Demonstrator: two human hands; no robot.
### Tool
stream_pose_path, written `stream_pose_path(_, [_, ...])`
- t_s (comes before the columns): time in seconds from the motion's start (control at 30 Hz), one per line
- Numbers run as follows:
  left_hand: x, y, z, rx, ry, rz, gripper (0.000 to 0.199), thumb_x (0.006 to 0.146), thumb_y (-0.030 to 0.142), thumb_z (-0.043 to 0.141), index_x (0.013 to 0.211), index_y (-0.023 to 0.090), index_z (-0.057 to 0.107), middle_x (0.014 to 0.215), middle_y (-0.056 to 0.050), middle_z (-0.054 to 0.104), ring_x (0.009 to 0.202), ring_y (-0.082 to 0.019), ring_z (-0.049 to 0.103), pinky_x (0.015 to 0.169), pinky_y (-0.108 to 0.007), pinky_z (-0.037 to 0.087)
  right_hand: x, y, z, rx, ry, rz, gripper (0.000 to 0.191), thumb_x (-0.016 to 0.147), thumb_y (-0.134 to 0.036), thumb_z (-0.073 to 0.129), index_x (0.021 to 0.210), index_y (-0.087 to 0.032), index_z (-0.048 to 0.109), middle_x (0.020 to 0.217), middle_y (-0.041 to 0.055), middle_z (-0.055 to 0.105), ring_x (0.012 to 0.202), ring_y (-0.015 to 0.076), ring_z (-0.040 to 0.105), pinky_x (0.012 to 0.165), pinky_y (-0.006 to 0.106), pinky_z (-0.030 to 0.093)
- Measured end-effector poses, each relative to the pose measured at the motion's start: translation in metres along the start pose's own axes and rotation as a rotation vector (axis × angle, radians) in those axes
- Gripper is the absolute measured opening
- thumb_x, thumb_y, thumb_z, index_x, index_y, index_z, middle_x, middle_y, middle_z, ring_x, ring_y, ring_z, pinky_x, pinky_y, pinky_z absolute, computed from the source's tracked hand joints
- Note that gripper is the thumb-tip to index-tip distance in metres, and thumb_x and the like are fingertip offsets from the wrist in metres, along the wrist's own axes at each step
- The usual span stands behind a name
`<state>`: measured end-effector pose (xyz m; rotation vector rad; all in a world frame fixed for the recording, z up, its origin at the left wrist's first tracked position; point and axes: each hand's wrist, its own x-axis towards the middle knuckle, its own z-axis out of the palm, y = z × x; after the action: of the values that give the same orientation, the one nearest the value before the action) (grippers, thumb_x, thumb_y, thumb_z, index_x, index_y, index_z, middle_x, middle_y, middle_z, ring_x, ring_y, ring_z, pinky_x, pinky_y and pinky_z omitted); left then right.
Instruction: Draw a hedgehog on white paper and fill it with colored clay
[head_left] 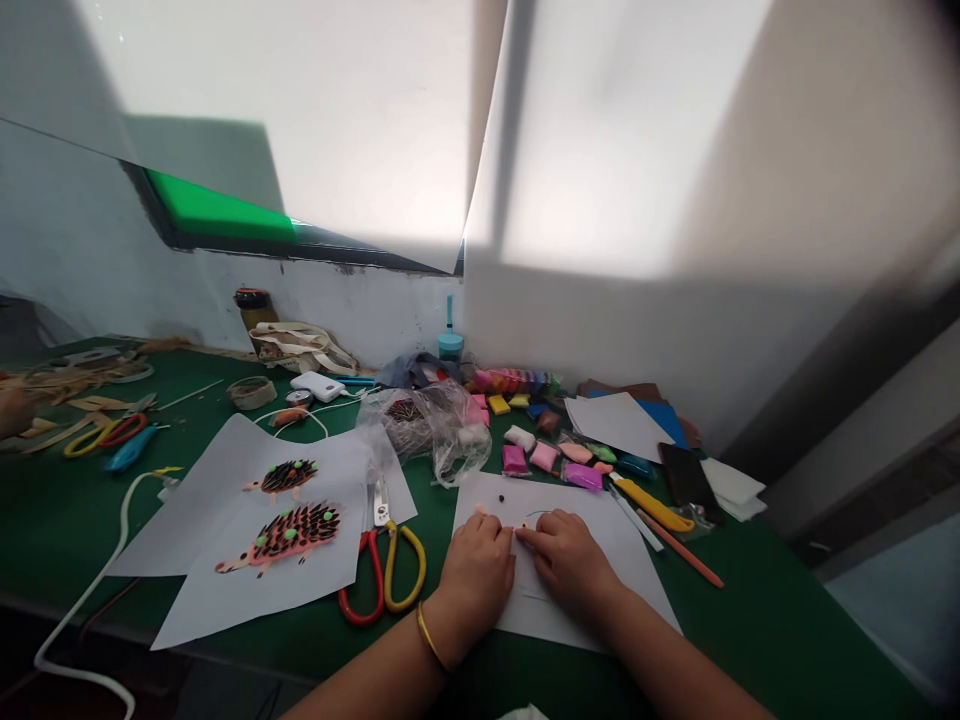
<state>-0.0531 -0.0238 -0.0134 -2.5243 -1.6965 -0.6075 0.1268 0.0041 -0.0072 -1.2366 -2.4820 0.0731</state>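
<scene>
My left hand (pixel 478 562) rests on a white sheet of paper (pixel 600 545), its fingers curled and pressed together; what is in them is hidden. Facing it, my right hand (pixel 566 560) has its fingers bent in and its index fingertip at a tiny pale piece with a dark dot (pixel 525 524). The fingertips of the two hands almost meet over the paper, and the piece between them is too small to make out fully. A small black ball (pixel 502 498) lies on the sheet above my left hand. Faint curved pencil lines show around my right hand.
Scissors (pixel 383 560) with red and yellow handles lie left of my hands, beside paper bearing hedgehog figures (pixel 296 532). Behind the sheet are packets of coloured clay (pixel 583 476) and a crumpled plastic bag (pixel 427 425). A pencil (pixel 682 550) and dark phone (pixel 688 480) lie right.
</scene>
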Motion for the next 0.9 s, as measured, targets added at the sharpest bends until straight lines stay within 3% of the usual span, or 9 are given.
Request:
stream_pose_path(0.67, [0.0001,0.0011,-0.0023,0.005,0.02,0.014,0.02,0.087,0.02,0.053,0.104,0.017,0.064,0.101,-0.009,0.06,0.101,-0.026,0.054,0.089,-0.043,0.047,-0.0015,0.0037,-0.0046,0.015,0.041,0.025,0.039,0.082,-0.011,0.053,0.112,-0.03,0.069,0.089,0.0032,0.064,0.086,0.0188,0.053,0.079,0.032,0.037])
stream_pose_path(0.9, [-0.0001,0.0017,-0.0039,0.022,0.028,0.042,0.024,0.092,0.02,0.048,0.112,0.023,0.062,0.098,-0.007,0.059,0.1,-0.025,0.053,0.084,-0.04,0.047,-0.0049,0.0088,-0.0029,0.056,0.053,0.043,0.04,0.081,-0.01,0.052,0.111,-0.029,0.07,0.088,0.0042,0.063,0.085,0.019,0.053,0.08,0.033,0.038])
